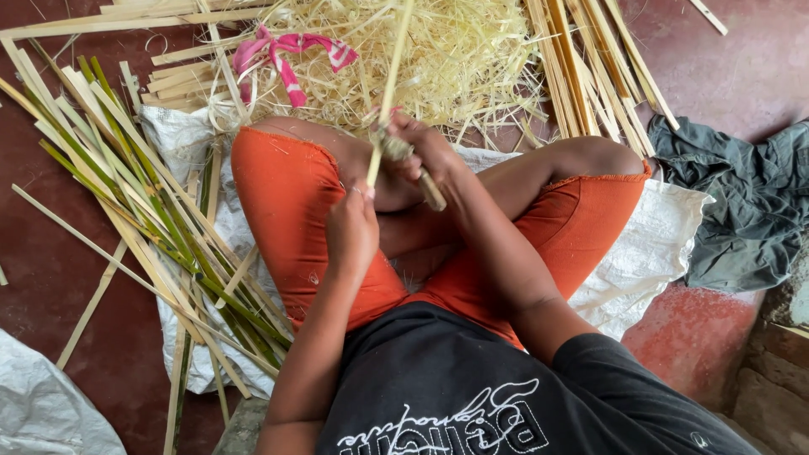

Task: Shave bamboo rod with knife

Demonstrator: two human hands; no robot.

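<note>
Sitting cross-legged on a white woven sack [649,253] spread over the red floor [50,278], the person works over the lap; left hand [352,227] sits low above the left thigh, forearm running down toward the camera, fingers pinched shut on the lower end of a thin bamboo strip [389,84]; strip runs up and slightly right from that hand, past the right hand, over the heap of pale shavings [455,59]; right hand [425,147] is higher, just above the knees, forearm angled in from lower right, fingers wrapped shut around a knife handle [430,190] whose wooden end pokes out below the fist; blade area at the strip is hidden by the fingers, contact point cannot be told; 2 hands are near each other, not touching.

Around: fan of green and pale split bamboo slats [143,219] lies left of the left knee, partly on the sack; bundle of pale slats [590,76] at upper right; pink-and-white cloth strip [286,55] knotted at the edge of the shavings; crumpled dark grey-green garment [742,202] on the floor at right; corner of another white sack [42,404] at lower left.
</note>
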